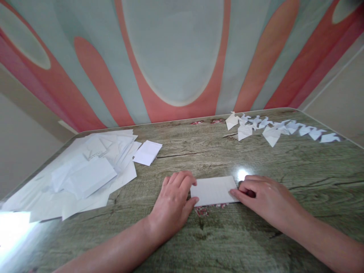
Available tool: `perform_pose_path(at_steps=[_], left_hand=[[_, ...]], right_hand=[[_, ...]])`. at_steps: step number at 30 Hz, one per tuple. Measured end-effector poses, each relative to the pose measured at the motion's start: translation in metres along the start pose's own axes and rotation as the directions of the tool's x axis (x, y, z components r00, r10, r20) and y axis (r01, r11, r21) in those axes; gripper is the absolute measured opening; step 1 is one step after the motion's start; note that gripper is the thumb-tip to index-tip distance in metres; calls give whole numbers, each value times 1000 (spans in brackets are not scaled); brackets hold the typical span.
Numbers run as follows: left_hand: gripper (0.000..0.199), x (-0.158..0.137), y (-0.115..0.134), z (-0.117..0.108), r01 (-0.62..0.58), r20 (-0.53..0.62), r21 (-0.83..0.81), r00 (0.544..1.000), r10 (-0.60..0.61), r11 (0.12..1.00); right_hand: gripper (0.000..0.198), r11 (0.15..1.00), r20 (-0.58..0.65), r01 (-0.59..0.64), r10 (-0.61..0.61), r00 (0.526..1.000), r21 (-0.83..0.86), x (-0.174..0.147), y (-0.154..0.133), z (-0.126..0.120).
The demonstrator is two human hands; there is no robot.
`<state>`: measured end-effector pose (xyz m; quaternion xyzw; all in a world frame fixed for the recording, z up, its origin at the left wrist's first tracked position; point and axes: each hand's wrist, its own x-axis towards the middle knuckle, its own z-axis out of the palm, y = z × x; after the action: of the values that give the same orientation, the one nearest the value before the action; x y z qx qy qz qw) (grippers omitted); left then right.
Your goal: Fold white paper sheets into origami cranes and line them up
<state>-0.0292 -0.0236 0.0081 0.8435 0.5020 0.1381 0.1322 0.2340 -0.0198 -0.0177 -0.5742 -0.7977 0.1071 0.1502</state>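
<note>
A white sheet of paper folded into a flat rectangle [214, 191] lies on the wood-grain table in front of me. My left hand [174, 201] holds its left end, with the index finger at the upper corner and the thumb at the lower one. At the other end, my right hand [264, 195] pinches the right edge between thumb and curled fingers. The undersides of the fingertips are hidden.
To the left spreads a loose pile of white papers [122, 181], with a small folded paper square [148, 152] beside it. Several folded paper birds [272, 133] stand along the table's [187, 151] back right. A patterned wall covering [173, 110] rises behind.
</note>
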Motion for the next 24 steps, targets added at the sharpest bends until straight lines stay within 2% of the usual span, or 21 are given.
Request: perform_pose_path(at_steps=[3,7,11,13,15,16,19,21,24], left_hand=[[42,-1,0,-1,-184,58,3,981,183,983],[45,-2,-2,-1,-374,143,2,918,370,927],[40,-2,-4,-1,-448,209,18,876,435,894],[39,-3,-4,-1,-459,235,56,869,435,887],[41,-4,-4,-1,-474,254,98,862,438,875],[42,-5,-4,-1,-483,262,119,858,441,868],[47,-6,-1,-1,-510,290,182,845,450,840],[48,-6,2,-2,-526,309,221,837,453,821],[49,-7,7,-2,-533,319,280,836,447,798]], right_hand=[[40,1000,-10,16,-16,1000,6,0,-1,-1],[41,1000,-11,23,-23,1000,-4,1,0,1],[35,1000,1,-3,3,1000,-13,0,1,3],[26,1000,-60,-2,2,998,-5,-2,-4,1],[12,996,-151,92,-91,984,1,-7,-13,-1],[11,982,-183,189,-187,965,-3,-10,-18,-1],[29,896,-143,441,-444,885,-51,-20,-34,3],[31,867,-106,485,-496,862,-112,-25,-40,9],[33,841,-45,493,-514,857,-223,-28,-42,13]])
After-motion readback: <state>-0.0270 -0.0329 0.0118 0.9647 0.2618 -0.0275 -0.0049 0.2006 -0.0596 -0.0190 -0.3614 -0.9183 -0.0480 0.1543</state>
